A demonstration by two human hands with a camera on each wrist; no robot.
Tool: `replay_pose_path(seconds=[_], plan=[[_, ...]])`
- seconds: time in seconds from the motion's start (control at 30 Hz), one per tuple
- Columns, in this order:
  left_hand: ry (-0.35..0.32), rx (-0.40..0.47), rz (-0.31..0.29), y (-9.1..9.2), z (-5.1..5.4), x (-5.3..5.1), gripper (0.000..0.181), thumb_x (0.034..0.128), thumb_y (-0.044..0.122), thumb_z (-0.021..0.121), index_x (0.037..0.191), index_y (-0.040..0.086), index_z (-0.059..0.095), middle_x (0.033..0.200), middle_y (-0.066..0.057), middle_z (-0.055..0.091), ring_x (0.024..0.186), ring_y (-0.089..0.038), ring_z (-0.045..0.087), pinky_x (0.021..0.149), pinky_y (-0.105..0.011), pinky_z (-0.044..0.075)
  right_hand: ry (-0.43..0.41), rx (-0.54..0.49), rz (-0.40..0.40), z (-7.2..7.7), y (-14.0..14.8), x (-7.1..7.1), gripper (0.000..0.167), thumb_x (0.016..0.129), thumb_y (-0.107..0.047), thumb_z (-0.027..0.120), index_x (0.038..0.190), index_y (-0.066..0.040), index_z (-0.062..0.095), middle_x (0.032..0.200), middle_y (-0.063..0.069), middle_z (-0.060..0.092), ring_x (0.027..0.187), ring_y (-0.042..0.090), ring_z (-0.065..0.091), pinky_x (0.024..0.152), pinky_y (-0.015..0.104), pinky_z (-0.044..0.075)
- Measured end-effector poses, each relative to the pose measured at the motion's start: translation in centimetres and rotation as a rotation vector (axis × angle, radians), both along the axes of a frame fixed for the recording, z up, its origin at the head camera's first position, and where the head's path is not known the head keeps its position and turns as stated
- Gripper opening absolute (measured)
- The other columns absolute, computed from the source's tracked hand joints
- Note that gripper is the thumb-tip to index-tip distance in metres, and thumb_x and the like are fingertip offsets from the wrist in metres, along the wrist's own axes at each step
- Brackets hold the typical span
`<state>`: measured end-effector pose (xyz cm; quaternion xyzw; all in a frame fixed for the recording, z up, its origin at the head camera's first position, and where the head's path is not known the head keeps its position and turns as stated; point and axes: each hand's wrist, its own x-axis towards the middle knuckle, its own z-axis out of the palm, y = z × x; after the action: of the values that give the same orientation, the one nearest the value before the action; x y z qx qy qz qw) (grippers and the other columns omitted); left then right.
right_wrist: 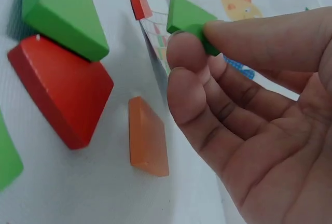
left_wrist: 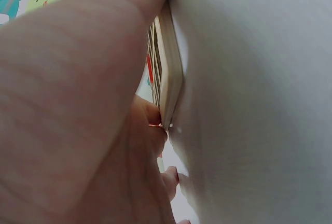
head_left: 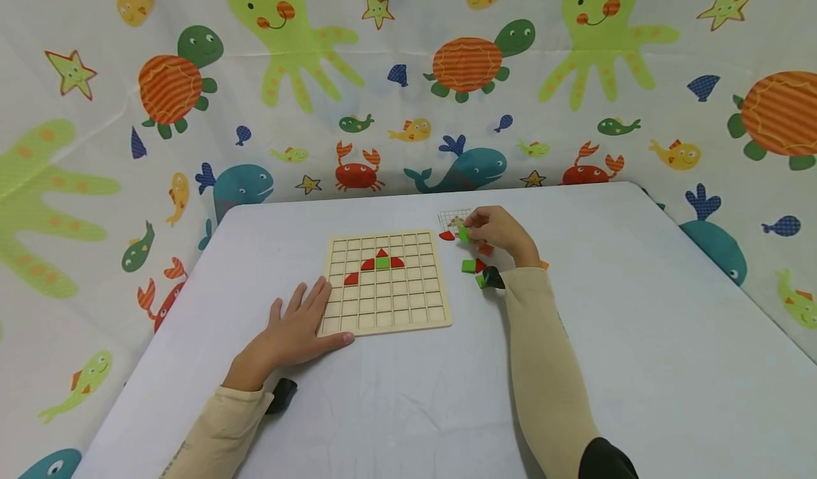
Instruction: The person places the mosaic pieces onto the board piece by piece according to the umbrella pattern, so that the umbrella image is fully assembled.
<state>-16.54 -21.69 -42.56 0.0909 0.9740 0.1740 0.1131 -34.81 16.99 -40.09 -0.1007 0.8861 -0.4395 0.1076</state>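
While left hand (head_left: 290,336) lies splayed, right hand (head_left: 503,234) pinches green block (right_wrist: 188,15).

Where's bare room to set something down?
The white cloth-covered table is bare well right of the beige right sleeve, between that and the beige left sleeve, and left of the square wooden grid board. It's crowded right of the board: flat green blocks, flat red blocks, flat orange blocks and a gridded white card lie near the right hand.

Cartoon cloth (head_left: 408,106) and gridded board (head_left: 384,300) suggest a play area.
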Motion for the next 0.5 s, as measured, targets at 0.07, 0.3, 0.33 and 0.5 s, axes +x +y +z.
replay_pose_path(seconds=[0.07,0.3,0.33,0.5], plan=[[0.002,-0.003,-0.001,0.0,0.1,0.1,0.119,0.0903,0.069,0.072,0.169,-0.003,0.019,0.176,-0.024,0.012,0.158,-0.055,0.004,0.116,-0.081,0.0,0.002,-0.038,0.008,0.1,-0.1,0.1,0.021,0.105,-0.009,0.066,0.122,0.003,0.068,0.11,0.018,0.067,0.088,0.03,0.063,0.084,0.036,0.054],[0.003,-0.005,-0.006,0.2,0.6,0.3,0.119,0.0903,0.069,0.072,0.168,-0.004,0.019,0.176,-0.024,0.013,0.158,-0.056,0.005,0.116,-0.081,0.001,-0.011,-0.153,0.041,0.3,-1.0,0.1,0.02,0.104,-0.006,0.066,0.121,0.004,0.07,0.111,0.017,0.068,0.089,0.03,0.065,0.085,0.036,0.058],[0.002,-0.003,-0.005,0.2,0.6,0.3,0.119,0.0904,0.069,0.072,0.168,-0.004,0.019,0.176,-0.024,0.013,0.158,-0.055,0.005,0.116,-0.081,0.001,-0.017,-0.168,0.046,0.3,-1.2,0.0,0.019,0.104,-0.005,0.067,0.12,0.004,0.07,0.111,0.017,0.068,0.09,0.029,0.067,0.086,0.036,0.059],[-0.003,0.0,-0.005,0.2,0.5,0.3,0.118,0.0909,0.068,0.072,0.168,-0.004,0.019,0.176,-0.024,0.012,0.158,-0.055,0.004,0.116,-0.081,0.001,-0.03,-0.229,0.077,0.4,-1.9,0.2,0.017,0.104,-0.004,0.067,0.119,0.005,0.069,0.113,0.019,0.068,0.09,0.029,0.072,0.087,0.037,0.062]])
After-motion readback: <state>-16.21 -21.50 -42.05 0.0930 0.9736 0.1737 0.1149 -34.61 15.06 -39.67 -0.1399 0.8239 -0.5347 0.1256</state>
